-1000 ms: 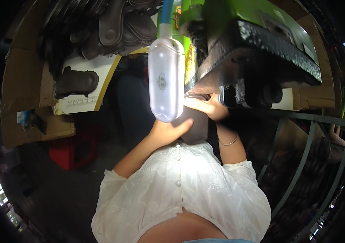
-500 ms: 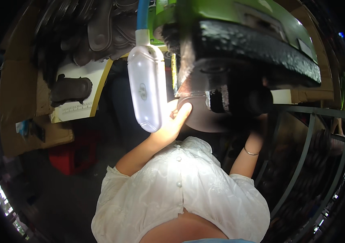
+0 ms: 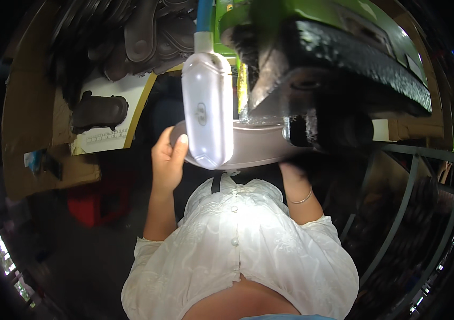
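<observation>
A flat grey-brown sole-shaped piece lies level under the black press plate of a green machine. My left hand grips its left end, thumb on top. My right hand reaches up to its right end from below, in deep shadow, with the fingers mostly hidden. A thin bracelet circles that wrist. Part of the piece's left half is covered by a white oblong device that hangs on a blue cord in front of it.
Dark shoe soles are heaped at the upper left. One more dark sole lies on a white board with a yellow edge. Cardboard stands at the left, a red box sits low on the floor, and a metal frame curves at the right.
Both hands have risen and pushed the grey piece further in under the press plate. My left hand has shifted to the piece's left end, and the machine now fills more of the view.
</observation>
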A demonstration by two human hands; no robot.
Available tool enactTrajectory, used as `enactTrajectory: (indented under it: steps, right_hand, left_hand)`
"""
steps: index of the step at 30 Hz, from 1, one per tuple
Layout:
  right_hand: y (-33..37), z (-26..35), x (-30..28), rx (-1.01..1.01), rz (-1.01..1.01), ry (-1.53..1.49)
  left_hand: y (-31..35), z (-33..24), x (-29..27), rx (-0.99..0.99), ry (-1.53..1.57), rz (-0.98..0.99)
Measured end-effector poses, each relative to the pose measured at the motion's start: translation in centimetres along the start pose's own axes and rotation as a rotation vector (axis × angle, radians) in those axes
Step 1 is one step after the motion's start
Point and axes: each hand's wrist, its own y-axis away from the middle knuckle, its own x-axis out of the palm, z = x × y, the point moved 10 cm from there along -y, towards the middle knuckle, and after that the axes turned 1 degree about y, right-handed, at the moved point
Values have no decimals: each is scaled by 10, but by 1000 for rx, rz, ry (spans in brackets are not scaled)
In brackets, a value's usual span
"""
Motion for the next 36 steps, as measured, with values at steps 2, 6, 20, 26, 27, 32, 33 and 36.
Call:
enactTrajectory:
  steps: [2, 6, 20, 26, 27, 32, 33, 36]
  right_hand:
    - [18, -21, -8, 14, -17, -60]
    - [33, -50, 5, 103, 157, 49]
    - [5, 28, 123, -217, 778, 902]
    - [-41, 117, -45, -274, -32, 390]
    - [-43, 116, -55, -236, -63, 350]
    - [-42, 100, -65, -117, -122, 332]
    - [-44, 93, -70, -89, -102, 330]
    - [-44, 84, -27, -133, 47, 465]
  left_hand:
    - [-3, 6, -19, -47, 9, -37]
    - [-3, 36, -57, -167, -88, -38]
    - [50, 108, 108, -293, -632, 699]
    - [-7, 6, 104, -18, -184, 311]
    - [-12, -1, 105, -28, -158, 309]
    - [-24, -27, 99, 221, -201, 242]
    - [-24, -21, 98, 151, -193, 275]
    - [-15, 24, 61, 66, -92, 133]
